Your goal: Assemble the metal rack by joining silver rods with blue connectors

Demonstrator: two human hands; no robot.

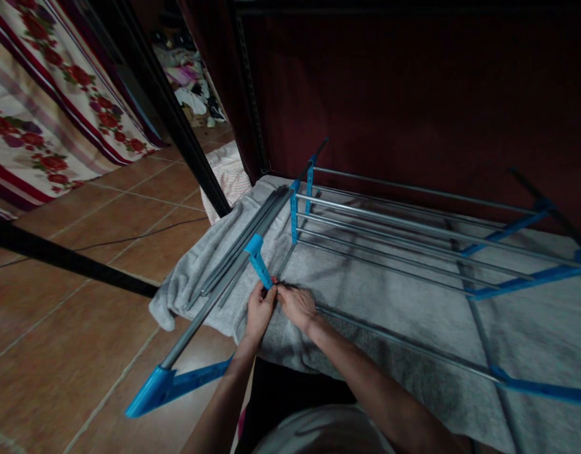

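Blue plastic bracket (pixel 260 261) on grey metal pole (pixel 209 309), lower tip pinched between fingers of both hands. Left hand (pixel 258 311) closed on bracket tip from left, fingers (pixel 267 292) curled and pressed together against plastic. Right hand (pixel 297 305) meeting it from right, fingers (pixel 282 290) bunched at same spot; exact contact of right fingertips too small to tell. Bracket: flat, narrow, smooth, angled downward from pole toward hands. Pole: round, slim, dull sheen, running diagonally to wedge-shaped blue plastic foot (pixel 163 386) over tiled floor (pixel 77 353). Loose grey rods (pixel 243 243) bundled just beside pole. Drying rack frame (pixel 413 236) lying flat: parallel thin metal rails, perforated blue plastic uprights and arms. Grey towel (pixel 347 284) beneath, soft, nubby, edge rumpled at left. Floor tiles: glazed terracotta, square, pale grout lines.
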